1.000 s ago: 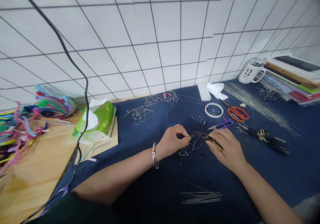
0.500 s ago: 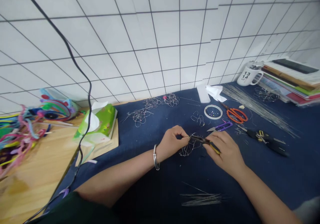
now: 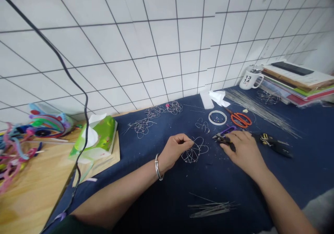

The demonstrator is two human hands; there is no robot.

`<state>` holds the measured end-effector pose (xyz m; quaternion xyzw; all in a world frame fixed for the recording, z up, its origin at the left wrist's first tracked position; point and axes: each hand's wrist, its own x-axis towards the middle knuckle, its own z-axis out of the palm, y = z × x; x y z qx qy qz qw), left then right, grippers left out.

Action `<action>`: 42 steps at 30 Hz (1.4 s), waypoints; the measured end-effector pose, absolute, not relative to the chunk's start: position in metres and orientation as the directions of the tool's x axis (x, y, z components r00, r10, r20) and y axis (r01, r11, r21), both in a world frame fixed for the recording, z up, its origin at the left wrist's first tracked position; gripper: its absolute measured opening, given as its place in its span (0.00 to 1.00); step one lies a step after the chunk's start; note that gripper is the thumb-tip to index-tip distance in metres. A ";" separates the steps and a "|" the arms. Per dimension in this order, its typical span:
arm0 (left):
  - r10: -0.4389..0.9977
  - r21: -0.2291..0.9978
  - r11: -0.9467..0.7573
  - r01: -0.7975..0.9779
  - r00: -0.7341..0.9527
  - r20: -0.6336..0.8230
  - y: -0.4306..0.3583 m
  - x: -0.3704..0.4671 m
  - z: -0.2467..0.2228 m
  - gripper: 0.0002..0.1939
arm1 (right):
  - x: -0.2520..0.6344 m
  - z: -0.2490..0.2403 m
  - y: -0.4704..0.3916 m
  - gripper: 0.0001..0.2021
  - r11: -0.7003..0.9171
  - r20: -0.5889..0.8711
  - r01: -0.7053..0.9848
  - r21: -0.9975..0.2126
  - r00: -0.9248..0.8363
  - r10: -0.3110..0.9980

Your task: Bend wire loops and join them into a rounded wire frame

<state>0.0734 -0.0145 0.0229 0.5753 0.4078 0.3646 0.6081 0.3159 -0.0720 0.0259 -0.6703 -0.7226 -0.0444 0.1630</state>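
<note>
My left hand (image 3: pixel 175 151) pinches the upper left part of a wire piece (image 3: pixel 191 154), a frame of thin looped silver wire with petal-like loops, between thumb and fingertips. My right hand (image 3: pixel 244 153) is to the right, palm down, with its fingers curled over dark pliers (image 3: pixel 227 142); their jaws point left and part of them is hidden under the fingers. The right hand is apart from the wire piece. Purple-handled snips (image 3: pixel 227 130) lie just behind the right fingertips.
Orange scissors (image 3: pixel 241 119), a white ring dish (image 3: pixel 217 117) with beads, and black cutters (image 3: pixel 273 144) lie nearby. Looped wire pieces (image 3: pixel 142 126), long wires (image 3: pixel 261 110), a short wire bundle (image 3: pixel 211 209), a mug (image 3: pixel 249 79), stacked books (image 3: pixel 297 79) and a green tissue pack (image 3: pixel 104 136) surround them.
My right hand has moved the pliers away from the wire piece, rightward toward the purple snips. My left hand still pinches the wire, whose loops now show more fully. The view has shifted slightly.
</note>
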 end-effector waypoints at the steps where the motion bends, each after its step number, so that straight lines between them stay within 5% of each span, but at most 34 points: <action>1: 0.916 0.997 0.066 0.034 0.394 -0.074 -0.015 0.074 0.023 0.08 | 0.307 0.035 -0.073 0.15 0.155 0.271 0.950 -0.272 -0.078 0.959; 4: 0.926 0.997 0.055 0.056 0.370 -0.071 -0.017 0.079 0.025 0.09 | 0.279 0.061 -0.069 0.12 0.255 0.136 0.803 -0.538 -0.216 0.967; 7: 0.923 0.998 0.044 0.051 0.381 -0.061 -0.017 0.084 0.027 0.09 | 0.261 0.080 -0.053 0.12 0.251 0.096 0.744 -0.620 -0.245 0.965; 22: 0.859 0.981 0.191 -0.047 0.492 -0.143 -0.009 0.116 0.014 0.08 | 0.297 0.069 -0.026 0.07 0.219 0.049 0.630 -0.745 -0.276 0.960; 42: 0.917 0.982 0.184 -0.045 0.366 -0.155 -0.008 0.117 0.009 0.10 | 0.297 0.056 -0.018 0.07 0.226 0.072 0.586 -0.778 -0.275 0.959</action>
